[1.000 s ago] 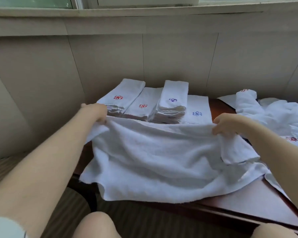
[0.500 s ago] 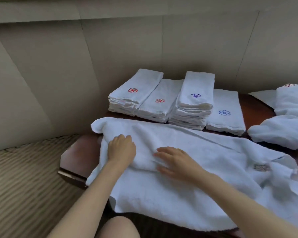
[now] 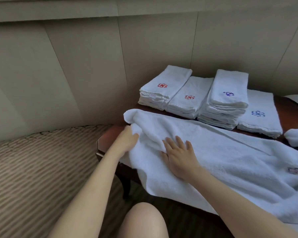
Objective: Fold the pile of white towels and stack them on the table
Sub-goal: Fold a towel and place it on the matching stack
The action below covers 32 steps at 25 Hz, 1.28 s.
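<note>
- Towel work has shifted: the large white terry towel (image 3: 222, 152), lifted a second ago, now lies across the dark wooden table (image 3: 108, 140).
- Left hand (image 3: 127, 141) grasps its end; right hand (image 3: 177, 155) presses flat, fingers released.
- Folding can begin.

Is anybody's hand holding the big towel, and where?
The left hand has a grip on the big towel at its left end. The right hand lies flat on it, holding nothing.

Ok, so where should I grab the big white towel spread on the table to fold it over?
Probably the bunched left end of the big towel, coming in from the left table edge. That corner is already lifted where the left hand grips it; the right hand rests flat on top.
</note>
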Each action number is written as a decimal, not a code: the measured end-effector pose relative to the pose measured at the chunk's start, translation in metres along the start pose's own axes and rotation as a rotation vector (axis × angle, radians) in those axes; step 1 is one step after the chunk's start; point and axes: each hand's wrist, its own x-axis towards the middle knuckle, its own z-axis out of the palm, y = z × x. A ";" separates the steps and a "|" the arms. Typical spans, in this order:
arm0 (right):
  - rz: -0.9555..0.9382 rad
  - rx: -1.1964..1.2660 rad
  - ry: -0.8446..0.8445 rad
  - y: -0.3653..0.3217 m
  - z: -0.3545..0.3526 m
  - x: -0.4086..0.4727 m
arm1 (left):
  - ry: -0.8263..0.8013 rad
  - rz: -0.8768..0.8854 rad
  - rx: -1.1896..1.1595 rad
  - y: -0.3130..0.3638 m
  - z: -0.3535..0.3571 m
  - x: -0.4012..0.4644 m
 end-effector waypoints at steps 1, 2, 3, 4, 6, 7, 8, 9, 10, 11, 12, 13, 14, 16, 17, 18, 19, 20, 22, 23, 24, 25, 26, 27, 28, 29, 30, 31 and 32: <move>0.016 0.011 0.008 -0.003 0.000 0.000 | 0.077 -0.031 -0.007 -0.009 -0.010 0.007; 0.027 0.020 0.005 -0.006 -0.001 0.003 | 0.152 -0.065 0.005 -0.021 -0.021 0.013; 0.030 0.035 -0.013 -0.008 -0.002 0.007 | 0.212 -0.105 0.024 -0.033 -0.031 0.017; 0.019 0.059 -0.036 -0.010 -0.003 0.013 | 0.241 -0.154 0.074 -0.042 -0.040 0.018; 0.004 0.122 -0.076 -0.008 -0.010 0.021 | 0.226 -0.263 0.359 -0.049 -0.047 0.014; 0.013 0.152 -0.088 0.000 -0.015 0.020 | 0.239 -0.283 0.542 -0.044 -0.044 0.009; 0.030 0.177 -0.093 0.013 -0.020 0.018 | 0.277 -0.232 0.690 -0.032 -0.036 0.005; 0.050 0.194 -0.101 0.031 -0.025 0.011 | 0.311 -0.101 0.764 -0.013 -0.023 -0.001; 0.083 0.202 -0.122 0.053 -0.030 0.001 | 0.273 0.080 0.746 0.009 -0.005 -0.010; 0.126 0.192 -0.141 0.078 -0.034 -0.012 | 0.146 0.287 0.629 0.035 0.014 -0.023; 0.182 0.165 -0.157 0.106 -0.039 -0.030 | -0.058 0.478 0.459 0.061 0.039 -0.040; 0.245 0.130 -0.174 0.133 -0.044 -0.049 | -0.266 0.619 0.328 0.087 0.064 -0.060; 0.318 0.096 -0.186 0.159 -0.048 -0.071 | -0.419 0.736 0.266 0.109 0.089 -0.082; 0.490 0.050 -0.174 0.202 -0.050 -0.113 | -0.578 0.913 0.263 0.144 0.134 -0.122; 0.575 0.060 -0.140 0.220 -0.051 -0.134 | -0.615 0.956 0.296 0.159 0.156 -0.139; 0.637 0.087 -0.095 0.234 -0.052 -0.148 | -0.620 0.977 0.371 0.167 0.175 -0.150; 0.673 0.116 -0.039 0.244 -0.053 -0.158 | -0.601 0.986 0.453 0.172 0.190 -0.157; 0.689 0.141 0.005 0.251 -0.053 -0.166 | -0.571 0.980 0.492 0.177 0.201 -0.160; 0.663 0.209 0.003 0.257 -0.052 -0.174 | -0.552 0.920 0.431 0.184 0.214 -0.162; 0.632 0.254 -0.014 0.260 -0.050 -0.174 | -0.570 0.916 0.410 0.185 0.216 -0.164; 0.594 0.288 -0.025 0.265 -0.048 -0.172 | -0.624 0.931 0.419 0.187 0.215 -0.166; 0.560 0.302 -0.025 0.269 -0.045 -0.169 | -0.735 0.935 0.435 0.189 0.213 -0.168; 0.534 0.294 0.002 0.275 -0.043 -0.167 | -0.908 0.898 0.444 0.190 0.208 -0.170; 0.515 0.270 0.060 0.283 -0.041 -0.164 | -1.109 0.799 0.444 0.193 0.199 -0.171; 0.513 0.229 0.133 0.288 -0.041 -0.161 | -1.296 0.673 0.424 0.195 0.188 -0.170; 0.523 0.180 0.222 0.293 -0.041 -0.160 | -1.421 0.596 0.374 0.197 0.178 -0.164; 0.541 0.133 0.319 0.295 -0.042 -0.161 | -1.472 0.547 0.268 0.198 0.173 -0.155; 0.559 0.084 0.408 0.296 -0.044 -0.162 | -1.416 0.516 0.140 0.200 0.170 -0.144; 0.569 0.034 0.479 0.294 -0.046 -0.163 | -1.262 0.484 0.027 0.203 0.171 -0.132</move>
